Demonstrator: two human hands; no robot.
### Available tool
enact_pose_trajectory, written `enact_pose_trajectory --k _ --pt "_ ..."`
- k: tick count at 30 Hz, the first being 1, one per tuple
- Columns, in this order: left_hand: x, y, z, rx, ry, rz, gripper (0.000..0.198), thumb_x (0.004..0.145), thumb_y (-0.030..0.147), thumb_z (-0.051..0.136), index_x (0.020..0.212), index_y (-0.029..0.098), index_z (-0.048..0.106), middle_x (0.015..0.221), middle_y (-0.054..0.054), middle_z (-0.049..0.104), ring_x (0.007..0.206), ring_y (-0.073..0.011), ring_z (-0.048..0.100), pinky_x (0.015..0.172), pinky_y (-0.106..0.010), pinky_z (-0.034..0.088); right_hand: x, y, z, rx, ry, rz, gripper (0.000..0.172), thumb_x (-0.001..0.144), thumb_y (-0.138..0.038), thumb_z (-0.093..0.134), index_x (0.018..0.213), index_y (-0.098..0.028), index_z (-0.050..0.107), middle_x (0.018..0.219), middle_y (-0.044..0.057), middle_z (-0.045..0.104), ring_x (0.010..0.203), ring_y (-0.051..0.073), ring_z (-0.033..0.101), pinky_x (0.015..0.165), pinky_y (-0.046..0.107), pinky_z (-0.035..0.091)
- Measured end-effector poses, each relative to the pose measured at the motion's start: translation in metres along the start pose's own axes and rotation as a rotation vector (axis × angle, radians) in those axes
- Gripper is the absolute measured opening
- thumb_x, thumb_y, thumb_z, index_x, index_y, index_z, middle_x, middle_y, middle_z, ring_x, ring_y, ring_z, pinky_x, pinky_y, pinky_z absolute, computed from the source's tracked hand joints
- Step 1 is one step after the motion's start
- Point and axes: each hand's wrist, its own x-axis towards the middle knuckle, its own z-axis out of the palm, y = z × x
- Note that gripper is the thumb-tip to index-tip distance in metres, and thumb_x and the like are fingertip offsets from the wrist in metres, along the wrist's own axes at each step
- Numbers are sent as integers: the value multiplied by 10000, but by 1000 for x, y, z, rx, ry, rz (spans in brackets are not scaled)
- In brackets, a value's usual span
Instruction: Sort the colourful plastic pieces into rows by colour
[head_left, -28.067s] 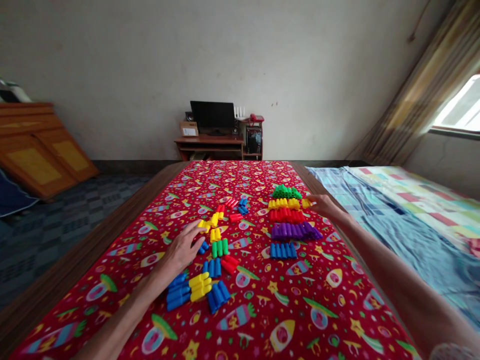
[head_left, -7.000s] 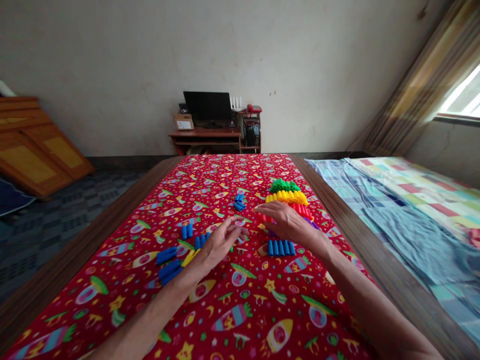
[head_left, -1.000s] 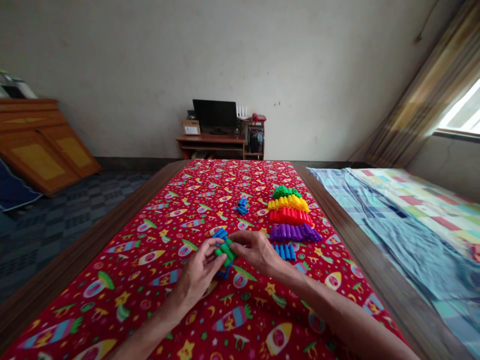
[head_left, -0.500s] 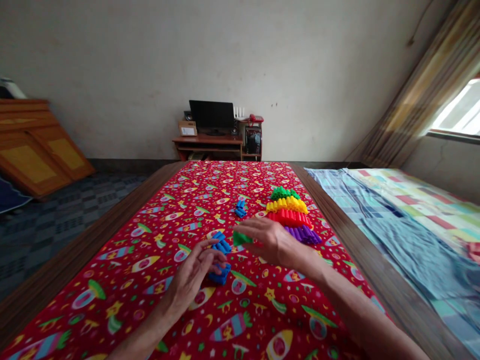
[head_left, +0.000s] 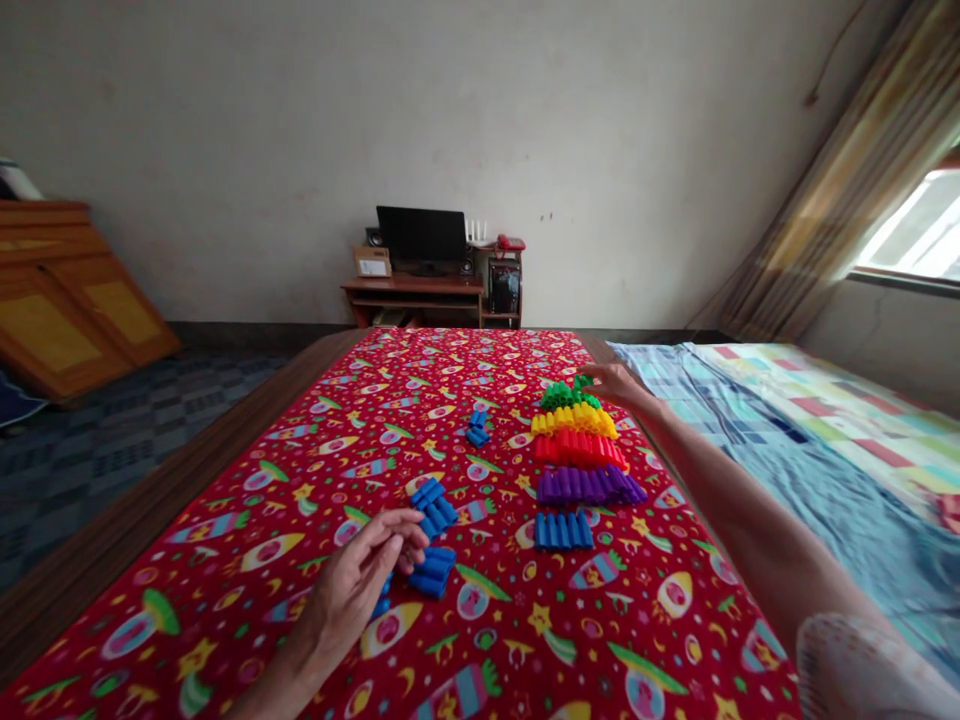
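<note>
Five sorted rows of plastic blocks lie on the red patterned cloth [head_left: 420, 400]: green [head_left: 564, 396] farthest, then yellow [head_left: 574, 421], red [head_left: 579, 451], purple [head_left: 589, 486] and blue [head_left: 562, 530]. My right hand [head_left: 616, 384] reaches to the far end of the green row, fingers pinched on a green block [head_left: 583, 381]. My left hand [head_left: 360, 575] rests near me with fingers curled and touching loose blue blocks [head_left: 433, 572]. More loose blue blocks [head_left: 434, 503] lie just beyond it, and a small blue cluster [head_left: 476, 430] sits farther off.
The table's wooden edge [head_left: 172, 480] runs down the left side. A bed with a checked blanket [head_left: 817, 440] adjoins the right. A desk with a monitor [head_left: 421, 238] stands at the far wall, and a wooden cabinet [head_left: 67, 300] on the left.
My right hand carried a green block from the near centre out to the green row at the far right. My left hand stayed by the loose blue blocks.
</note>
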Motion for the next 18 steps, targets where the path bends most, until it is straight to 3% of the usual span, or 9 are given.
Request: enact_pose_trajectory --k 6,10,18 --pt "-1 2 0 20 -9 9 261 841 440 576 903 208 678 766 -42 723 644 -181 682 592 -256 575 1 -11 0 -44 -132 -34 270 832 -173 577 1038 -95 733 1038 148 737 967 213 691 813 257 486" --pt "-1 5 2 40 -3 5 266 826 447 582 860 207 690 750 -43 728 635 -182 687 576 -249 579 0 -13 -1 -25 -177 -49 305 819 -192 618 1102 -139 717 1010 124 748 905 217 705 782 275 508" --pt "-1 6 -3 174 -36 97 249 892 381 484 893 233 685 778 -35 737 655 -182 703 600 -240 583 -5 -9 -16 -21 -18 -8 394 815 -201 591 1190 -115 675 1005 141 747 884 253 714 774 324 537"
